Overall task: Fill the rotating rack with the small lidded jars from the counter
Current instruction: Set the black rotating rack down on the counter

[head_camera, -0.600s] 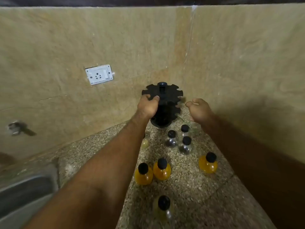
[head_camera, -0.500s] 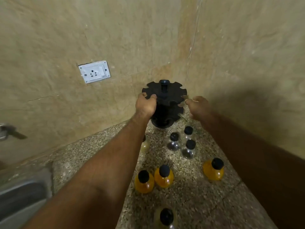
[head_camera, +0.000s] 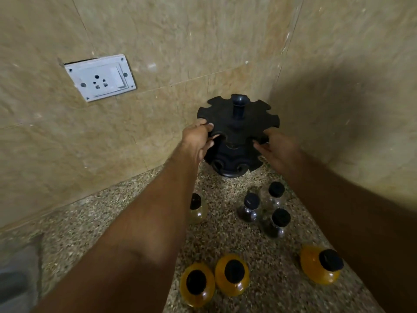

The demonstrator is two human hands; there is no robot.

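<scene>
while left hand (head_camera: 196, 141), right hand (head_camera: 279, 149) grip it: rack (head_camera: 239, 129) black, 2-tiered, notched.

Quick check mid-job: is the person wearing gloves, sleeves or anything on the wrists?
No. The left hand and right hand are bare, no gloves or rings visible. The left forearm and right forearm are uncovered to the frame edge: no sleeves, watch or bands show.
</scene>
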